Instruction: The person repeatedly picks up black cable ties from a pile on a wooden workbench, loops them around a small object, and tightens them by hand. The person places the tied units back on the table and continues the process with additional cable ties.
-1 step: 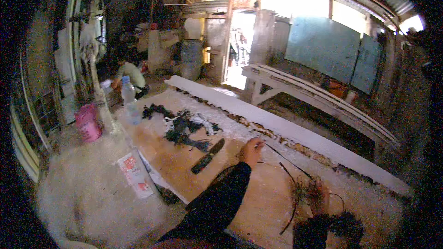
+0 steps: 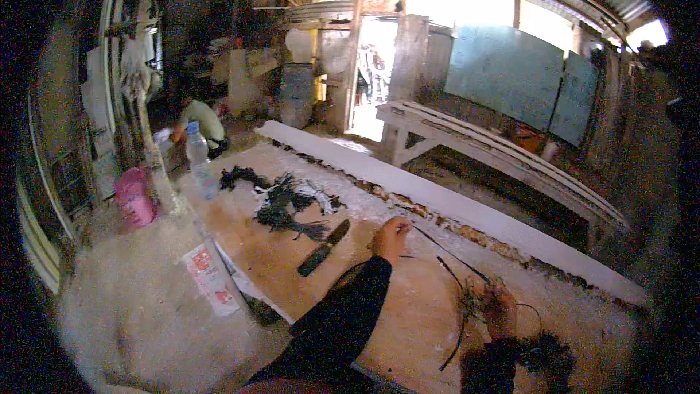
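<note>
One dark strand (image 2: 448, 252) runs from left hand (image 2: 391, 238), fingers pinched on its end, toward four o'clock and right hand (image 2: 500, 312); that hand's grip too dim to tell. Knife (image 2: 324, 248) at left hand's nine o'clock. Counter (image 2: 412, 321) brown, scuffed. Room: bright doorway (image 2: 372, 66) at twelve, blue-green panel (image 2: 503, 76) at two.

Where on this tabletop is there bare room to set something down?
One bare patch of tabletop lies between the left sleeve and the dark strands by the right hand. Another lies between the knife and the tabletop's near-left edge. It is crowded around the right hand and the tangled dark pile beyond the knife.
</note>
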`<state>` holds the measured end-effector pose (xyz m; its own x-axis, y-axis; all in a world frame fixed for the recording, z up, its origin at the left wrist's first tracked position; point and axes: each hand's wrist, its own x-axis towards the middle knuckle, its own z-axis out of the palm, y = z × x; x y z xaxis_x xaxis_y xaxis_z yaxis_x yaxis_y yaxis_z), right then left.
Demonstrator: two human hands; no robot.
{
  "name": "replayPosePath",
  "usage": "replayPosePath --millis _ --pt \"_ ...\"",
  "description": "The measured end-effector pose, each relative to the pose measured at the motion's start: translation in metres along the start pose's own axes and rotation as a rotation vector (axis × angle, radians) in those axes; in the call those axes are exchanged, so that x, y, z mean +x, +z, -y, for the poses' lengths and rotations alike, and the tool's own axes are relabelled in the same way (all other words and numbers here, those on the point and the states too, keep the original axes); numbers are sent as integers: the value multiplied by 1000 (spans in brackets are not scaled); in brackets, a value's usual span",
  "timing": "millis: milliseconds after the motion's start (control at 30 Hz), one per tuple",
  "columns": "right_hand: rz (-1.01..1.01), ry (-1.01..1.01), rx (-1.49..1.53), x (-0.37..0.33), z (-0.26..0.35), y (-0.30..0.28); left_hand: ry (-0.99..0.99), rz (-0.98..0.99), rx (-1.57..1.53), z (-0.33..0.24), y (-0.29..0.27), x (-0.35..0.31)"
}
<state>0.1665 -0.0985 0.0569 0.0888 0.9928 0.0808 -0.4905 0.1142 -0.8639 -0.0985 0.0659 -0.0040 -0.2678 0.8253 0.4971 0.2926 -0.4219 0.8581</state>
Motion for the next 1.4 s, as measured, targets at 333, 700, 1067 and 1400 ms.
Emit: replayPosePath --millis 333,700,1067,1400 --pt "264 60 396 6 10 -12 93 -1 170 -15 -10 2" --pt "103 -173 405 12 6 -19 174 267 338 -13 -3 -3" --pt "74 -109 362 23 -8 -21 34 404 -47 6 64 -31" --pt "14 -91 -192 15 -26 -6 -115 674 -306 -21 98 -85"
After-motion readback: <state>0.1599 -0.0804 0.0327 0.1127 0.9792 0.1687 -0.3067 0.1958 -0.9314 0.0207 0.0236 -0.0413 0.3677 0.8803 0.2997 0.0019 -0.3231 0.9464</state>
